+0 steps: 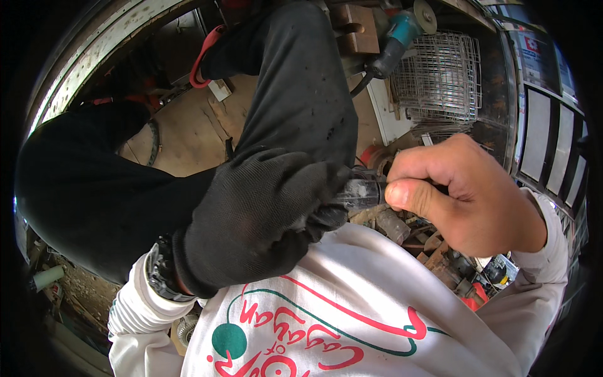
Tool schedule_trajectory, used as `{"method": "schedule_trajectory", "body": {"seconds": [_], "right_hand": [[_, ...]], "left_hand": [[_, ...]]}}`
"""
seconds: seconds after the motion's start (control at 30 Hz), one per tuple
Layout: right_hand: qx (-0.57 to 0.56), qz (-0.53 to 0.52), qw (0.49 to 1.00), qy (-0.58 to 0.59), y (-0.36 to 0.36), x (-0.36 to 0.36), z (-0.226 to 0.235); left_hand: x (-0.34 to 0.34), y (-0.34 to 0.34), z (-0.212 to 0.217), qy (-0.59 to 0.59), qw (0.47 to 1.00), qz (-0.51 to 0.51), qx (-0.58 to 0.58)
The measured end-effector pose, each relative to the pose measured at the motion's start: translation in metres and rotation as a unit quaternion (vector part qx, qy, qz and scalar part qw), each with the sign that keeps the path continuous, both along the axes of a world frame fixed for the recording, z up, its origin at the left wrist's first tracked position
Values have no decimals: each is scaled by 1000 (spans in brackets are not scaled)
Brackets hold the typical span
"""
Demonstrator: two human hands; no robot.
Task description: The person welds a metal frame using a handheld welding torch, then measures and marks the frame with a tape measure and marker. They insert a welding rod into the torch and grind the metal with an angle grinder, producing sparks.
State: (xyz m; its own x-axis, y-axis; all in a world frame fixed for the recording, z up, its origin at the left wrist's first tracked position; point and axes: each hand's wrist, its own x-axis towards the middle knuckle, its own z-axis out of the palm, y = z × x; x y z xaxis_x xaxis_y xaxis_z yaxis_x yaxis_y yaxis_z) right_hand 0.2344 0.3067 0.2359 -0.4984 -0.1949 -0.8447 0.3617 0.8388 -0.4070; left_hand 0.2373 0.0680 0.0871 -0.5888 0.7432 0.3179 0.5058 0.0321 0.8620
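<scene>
My left hand [264, 207], in a black knitted glove, is wrapped round a dark cylindrical piece [360, 194] with a scuffed, greyish surface. Much of that piece is hidden inside the glove, and its kind does not show. At its right end, my bare right hand [455, 191] is closed, thumb against the curled forefinger, pinching the tip. Both hands are held in front of my white printed shirt [352, 270], over my dark trousers [301, 94].
A teal angle grinder [397, 39] lies at the far right beside a wooden block [356, 28]. Stacked wire grids [440, 78] stand nearby. Metal scraps and tools [446, 264] clutter the right side below my forearm. A red loop-shaped handle [200, 63] is beyond my legs.
</scene>
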Motion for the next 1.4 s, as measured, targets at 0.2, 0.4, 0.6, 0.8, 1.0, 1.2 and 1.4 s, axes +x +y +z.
{"method": "schedule_trajectory", "body": {"seconds": [0.2,0.4,0.6,0.8,1.0,1.2,1.4], "right_hand": [[-8,237,886,398,19,17,-19],[22,305,814,494,16,35,-29],[-1,226,893,390,10,29,-18],[-27,128,949,287,6,28,-17],[-45,61,979,191,7,17,-17],[-53,80,975,199,16,-2,-15],[-35,-33,969,243,36,8,-12]], "left_hand": [[-6,3,7,-84,996,42,-7],[-7,3,7,-74,997,12,-9],[-1,6,7,-3,999,48,18],[1,2,3,9,1000,27,5],[1,2,4,44,998,37,-18],[-11,1,10,-165,986,-1,-16],[10,-8,-7,-480,850,51,211]]}}
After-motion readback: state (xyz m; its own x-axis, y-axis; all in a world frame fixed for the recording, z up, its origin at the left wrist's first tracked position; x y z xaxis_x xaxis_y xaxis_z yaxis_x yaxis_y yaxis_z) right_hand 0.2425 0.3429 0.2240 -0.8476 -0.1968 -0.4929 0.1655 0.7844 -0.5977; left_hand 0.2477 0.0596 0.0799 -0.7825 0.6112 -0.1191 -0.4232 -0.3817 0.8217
